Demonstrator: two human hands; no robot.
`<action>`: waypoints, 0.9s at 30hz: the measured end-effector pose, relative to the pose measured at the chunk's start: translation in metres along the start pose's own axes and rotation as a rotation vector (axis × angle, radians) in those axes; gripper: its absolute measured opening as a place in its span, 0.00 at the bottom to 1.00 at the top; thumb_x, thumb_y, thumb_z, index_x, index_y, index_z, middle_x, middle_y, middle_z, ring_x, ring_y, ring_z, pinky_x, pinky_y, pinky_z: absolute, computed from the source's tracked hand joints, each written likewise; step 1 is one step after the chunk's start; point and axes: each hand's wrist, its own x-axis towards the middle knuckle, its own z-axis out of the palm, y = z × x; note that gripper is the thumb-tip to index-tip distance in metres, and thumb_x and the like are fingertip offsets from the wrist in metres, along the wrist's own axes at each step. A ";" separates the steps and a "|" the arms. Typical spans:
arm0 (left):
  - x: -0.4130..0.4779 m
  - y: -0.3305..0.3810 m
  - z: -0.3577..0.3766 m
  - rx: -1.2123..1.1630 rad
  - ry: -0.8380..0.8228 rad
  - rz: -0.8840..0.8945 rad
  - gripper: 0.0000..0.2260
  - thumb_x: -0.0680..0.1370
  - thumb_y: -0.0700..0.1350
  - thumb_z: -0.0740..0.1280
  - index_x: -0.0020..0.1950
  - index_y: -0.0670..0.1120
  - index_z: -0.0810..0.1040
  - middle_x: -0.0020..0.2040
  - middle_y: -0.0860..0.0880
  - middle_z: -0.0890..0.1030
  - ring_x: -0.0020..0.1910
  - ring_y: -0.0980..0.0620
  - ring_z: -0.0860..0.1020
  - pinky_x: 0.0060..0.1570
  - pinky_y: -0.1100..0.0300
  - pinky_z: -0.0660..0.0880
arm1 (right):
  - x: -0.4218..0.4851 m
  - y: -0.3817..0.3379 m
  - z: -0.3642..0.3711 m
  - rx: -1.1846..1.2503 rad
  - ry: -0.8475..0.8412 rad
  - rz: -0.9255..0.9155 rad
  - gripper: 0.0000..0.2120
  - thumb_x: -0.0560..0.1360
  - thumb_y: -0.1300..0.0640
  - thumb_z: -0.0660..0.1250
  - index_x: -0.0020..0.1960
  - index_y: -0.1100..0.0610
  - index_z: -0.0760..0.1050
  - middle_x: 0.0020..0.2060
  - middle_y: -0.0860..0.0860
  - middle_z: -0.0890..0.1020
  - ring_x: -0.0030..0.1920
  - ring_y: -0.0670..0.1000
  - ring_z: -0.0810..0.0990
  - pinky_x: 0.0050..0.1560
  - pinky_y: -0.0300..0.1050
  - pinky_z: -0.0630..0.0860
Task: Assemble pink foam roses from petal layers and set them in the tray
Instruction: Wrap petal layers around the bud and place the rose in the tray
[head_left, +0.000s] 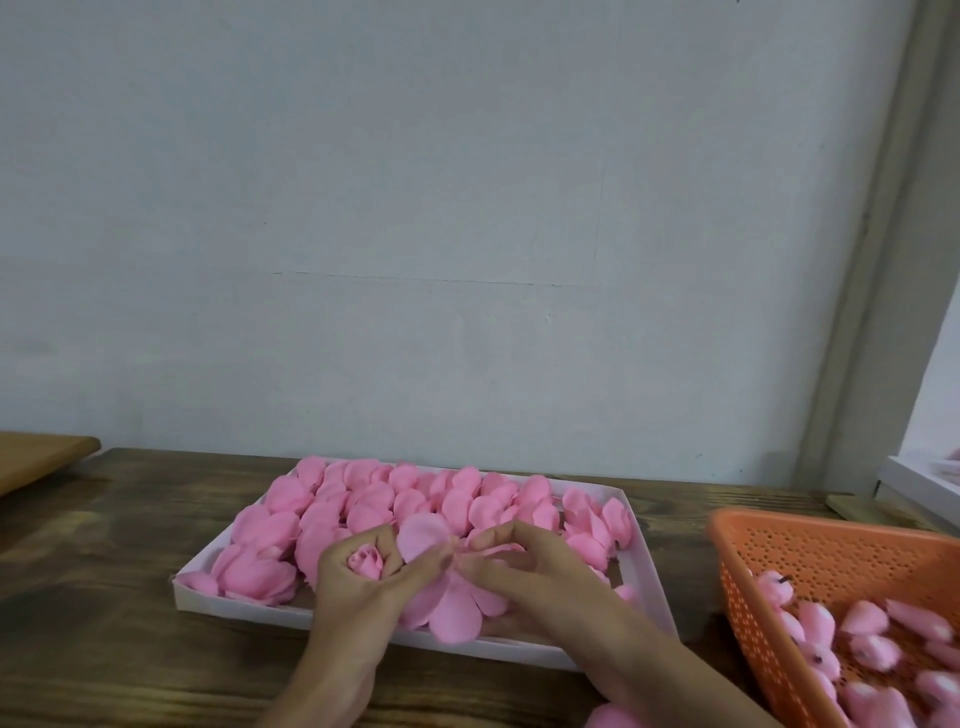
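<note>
Tray (249, 609) holds petal layers (363, 499); orange basket (831, 551) holds buds (866, 621); left hand (349, 590) grips a rosebud (367, 564); right hand (527, 571) pinches petals (457, 610).

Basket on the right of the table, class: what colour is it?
The basket is orange, with rows of small holes; the head view shows it best.

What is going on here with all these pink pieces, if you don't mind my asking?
A person is working over the white tray on a wooden table. The left hand grips a rosebud, and the right hand pinches a flat petal layer beside it, apparently about to join the two. The tray is crowded with pink petal pieces, and an orange basket at the right holds more buds.
</note>
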 end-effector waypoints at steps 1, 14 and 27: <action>0.000 0.000 0.000 0.004 0.000 -0.004 0.16 0.60 0.49 0.82 0.39 0.40 0.84 0.40 0.39 0.85 0.41 0.45 0.85 0.35 0.58 0.82 | 0.000 -0.001 0.000 0.005 0.002 0.014 0.22 0.73 0.50 0.79 0.60 0.61 0.79 0.56 0.60 0.85 0.54 0.56 0.87 0.57 0.58 0.84; 0.007 0.005 -0.005 -0.268 -0.060 -0.118 0.13 0.61 0.34 0.77 0.26 0.45 0.74 0.47 0.34 0.86 0.54 0.37 0.85 0.47 0.47 0.84 | -0.004 -0.004 0.001 0.081 -0.117 0.009 0.17 0.81 0.50 0.70 0.65 0.59 0.80 0.57 0.59 0.86 0.59 0.59 0.85 0.67 0.55 0.79; 0.010 0.001 0.001 -0.213 -0.163 -0.022 0.15 0.59 0.28 0.73 0.22 0.46 0.73 0.38 0.34 0.85 0.50 0.37 0.86 0.46 0.52 0.84 | 0.001 -0.001 0.000 0.037 -0.009 -0.045 0.05 0.76 0.60 0.75 0.47 0.62 0.84 0.48 0.62 0.86 0.53 0.58 0.87 0.55 0.52 0.84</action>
